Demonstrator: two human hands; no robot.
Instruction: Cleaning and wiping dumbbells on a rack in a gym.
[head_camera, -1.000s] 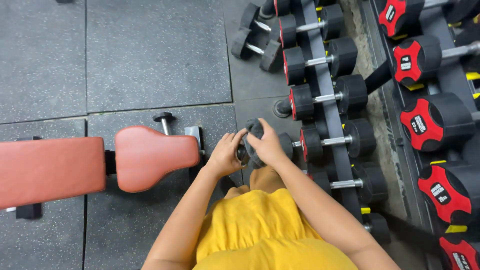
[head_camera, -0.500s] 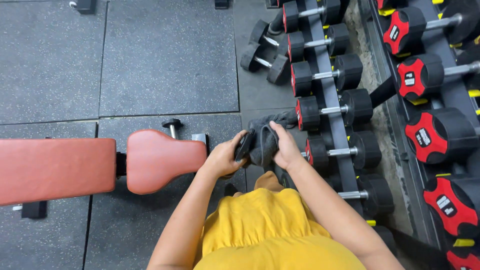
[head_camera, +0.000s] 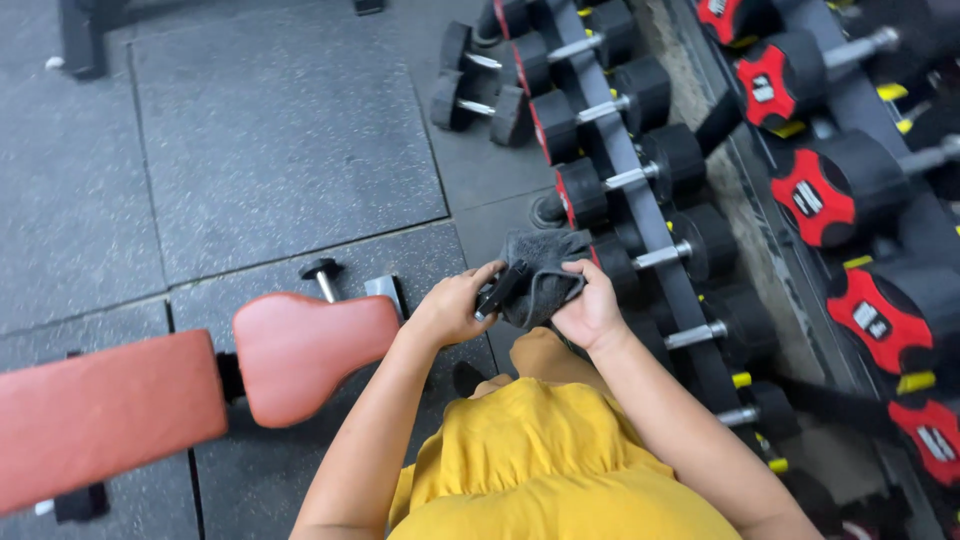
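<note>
My left hand (head_camera: 452, 305) grips the black end of a small dumbbell (head_camera: 497, 290) held up in front of me. My right hand (head_camera: 590, 308) presses a dark grey cloth (head_camera: 540, 270) around the dumbbell, covering most of it. Both hands hover above the dark rubber floor (head_camera: 270, 130), just left of the lower row of racked dumbbells. My yellow top (head_camera: 540, 460) fills the bottom of the view.
A red padded bench (head_camera: 180, 375) lies to my left. A rack (head_camera: 640, 190) holding several black dumbbells with red faces runs along the right, with bigger ones (head_camera: 820, 195) further right. A loose dumbbell (head_camera: 480, 100) lies on the floor at the top.
The cloth has spread out and shifted over the dumbbell as my right hand moved lower. The view has tilted, so the bench and rack appear slanted.
</note>
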